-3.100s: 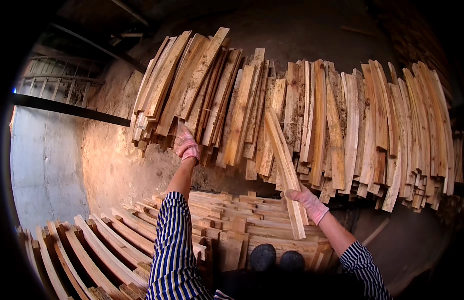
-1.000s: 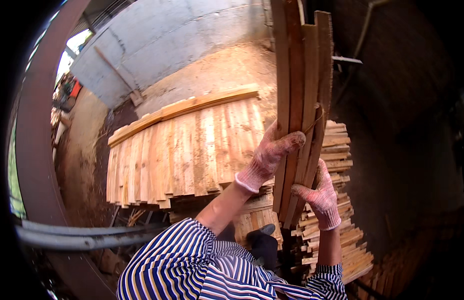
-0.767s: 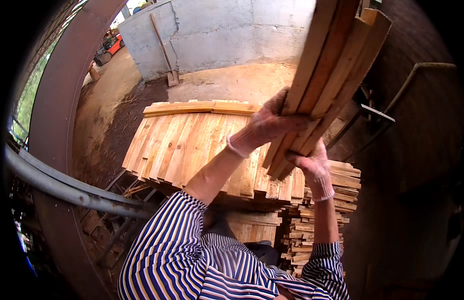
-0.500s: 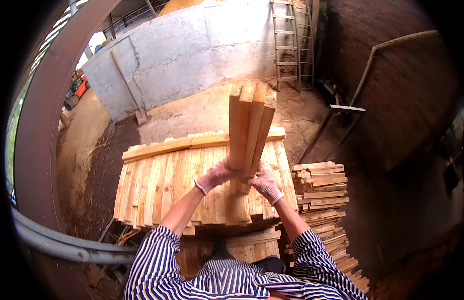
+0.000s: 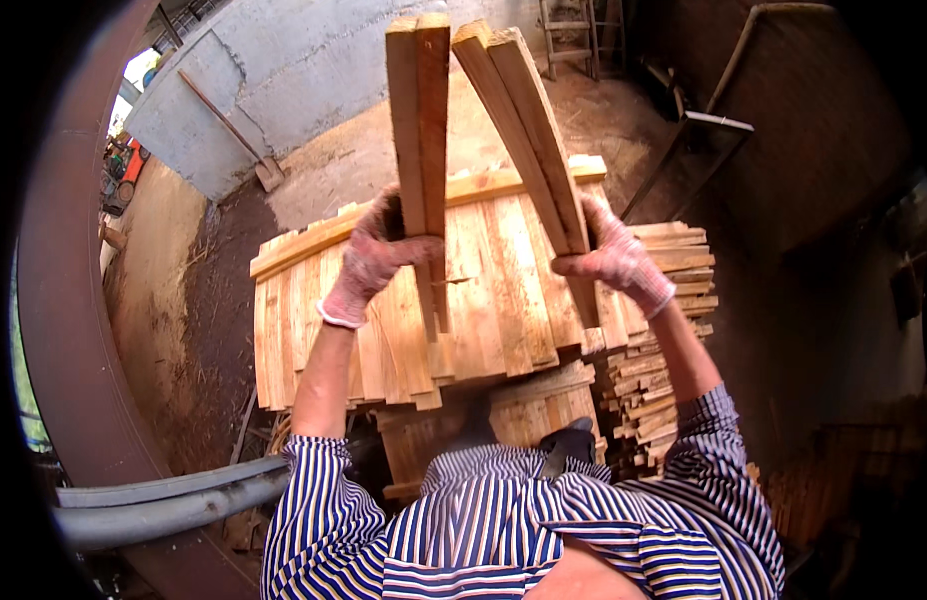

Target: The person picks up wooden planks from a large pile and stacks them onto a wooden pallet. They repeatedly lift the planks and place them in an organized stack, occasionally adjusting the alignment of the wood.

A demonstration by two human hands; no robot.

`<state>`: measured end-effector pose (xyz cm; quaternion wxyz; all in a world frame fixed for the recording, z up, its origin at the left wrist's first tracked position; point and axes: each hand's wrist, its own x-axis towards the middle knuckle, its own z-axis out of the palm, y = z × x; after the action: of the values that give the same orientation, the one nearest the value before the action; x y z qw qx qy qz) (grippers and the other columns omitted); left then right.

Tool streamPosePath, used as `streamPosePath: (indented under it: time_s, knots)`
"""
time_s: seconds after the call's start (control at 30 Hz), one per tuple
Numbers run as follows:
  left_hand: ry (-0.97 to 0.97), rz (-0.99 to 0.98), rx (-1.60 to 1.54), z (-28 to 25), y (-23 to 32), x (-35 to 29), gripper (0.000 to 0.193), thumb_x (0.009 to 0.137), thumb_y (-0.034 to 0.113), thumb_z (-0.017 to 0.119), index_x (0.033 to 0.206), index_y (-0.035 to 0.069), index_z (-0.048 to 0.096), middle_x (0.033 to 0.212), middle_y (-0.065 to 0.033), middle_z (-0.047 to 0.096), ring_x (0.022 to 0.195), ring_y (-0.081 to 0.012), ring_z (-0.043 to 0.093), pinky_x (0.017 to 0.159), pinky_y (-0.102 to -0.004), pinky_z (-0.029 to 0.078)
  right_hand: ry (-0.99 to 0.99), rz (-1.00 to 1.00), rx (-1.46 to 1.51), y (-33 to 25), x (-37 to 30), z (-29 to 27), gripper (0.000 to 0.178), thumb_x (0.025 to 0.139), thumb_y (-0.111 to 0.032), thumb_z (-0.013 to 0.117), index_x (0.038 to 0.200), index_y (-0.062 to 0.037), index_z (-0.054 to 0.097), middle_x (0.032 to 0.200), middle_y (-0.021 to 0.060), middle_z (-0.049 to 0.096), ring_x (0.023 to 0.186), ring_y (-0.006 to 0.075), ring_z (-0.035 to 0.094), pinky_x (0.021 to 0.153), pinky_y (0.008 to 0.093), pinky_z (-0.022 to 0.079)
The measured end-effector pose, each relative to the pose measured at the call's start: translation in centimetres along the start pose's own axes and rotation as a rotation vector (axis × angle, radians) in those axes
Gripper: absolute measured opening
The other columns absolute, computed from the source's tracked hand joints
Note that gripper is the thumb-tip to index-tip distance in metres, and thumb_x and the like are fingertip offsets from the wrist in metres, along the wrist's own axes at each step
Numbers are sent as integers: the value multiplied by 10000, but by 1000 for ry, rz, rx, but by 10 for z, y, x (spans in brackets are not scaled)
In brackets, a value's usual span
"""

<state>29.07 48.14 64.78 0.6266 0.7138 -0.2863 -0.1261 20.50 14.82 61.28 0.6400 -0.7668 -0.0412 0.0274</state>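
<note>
My left hand [image 5: 375,262], in a pinkish knitted glove, is closed round a pair of wooden slats [image 5: 419,130] held nearly upright. Another pair of wooden slats [image 5: 528,135] leans toward the upper left, gripped by my gloved right hand [image 5: 618,258]. A gap separates the two pairs. Their lower ends are over the near part of a stack of wooden slats [image 5: 483,290], laid side by side in front of me; I cannot tell whether they touch it. One long batten [image 5: 483,186] lies crosswise along the stack's far edge.
A second pile of slats [image 5: 673,270] stands at the right. Grey pipes [image 5: 183,505] run at the lower left, beside a brown steel beam [image 5: 73,250]. Farther off are a shovel [image 5: 223,125] against a concrete wall [image 5: 303,80], a ladder [image 5: 568,35] and a metal stand [image 5: 713,122].
The single upright bundle held between both hands has parted into two pairs, one in each hand. My hands have moved apart and farther up in the view.
</note>
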Motion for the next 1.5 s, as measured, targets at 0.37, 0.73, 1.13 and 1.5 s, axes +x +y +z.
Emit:
streamPosePath:
  time_s: [0.37, 0.73, 1.13, 1.5]
  knots:
    - [-335, -757, 1295, -145, -116, -193, 784, 745, 392, 814, 1446, 210, 511, 1316, -114, 632, 1189, -333, 633, 1006, -448, 513, -389, 275, -1241, 84, -19, 3, 759, 715, -281, 852, 1411, -236, 553, 1219, 121, 628, 1156, 313, 622, 991, 430, 514]
    - [-492, -885, 1276, -154, -179, -210, 735, 804, 332, 772, 1469, 237, 473, 1388, -77, 555, 1299, -302, 565, 1043, -447, 493, -465, 359, -1337, 122, -1, 111, 644, 785, -46, 738, 1383, -219, 569, 1234, 136, 623, 1214, 315, 581, 1012, 436, 481]
    - [-550, -833, 1292, -157, -186, -208, 705, 809, 321, 748, 1459, 240, 488, 1342, -56, 565, 1269, -280, 579, 1041, -432, 491, 487, 546, 165, 126, -94, 12, 616, 816, -113, 798, 1341, -24, 488, 1045, 101, 618, 948, 260, 657, 897, 443, 599]
    - [-549, -868, 1279, -158, -174, -198, 732, 802, 312, 777, 1465, 213, 483, 1377, -85, 549, 1289, -305, 564, 1057, -438, 476, 715, 842, 1370, 271, -271, 199, 254, 813, -106, 841, 1024, -83, 703, 1065, 107, 709, 1115, 300, 651, 1020, 630, 519]
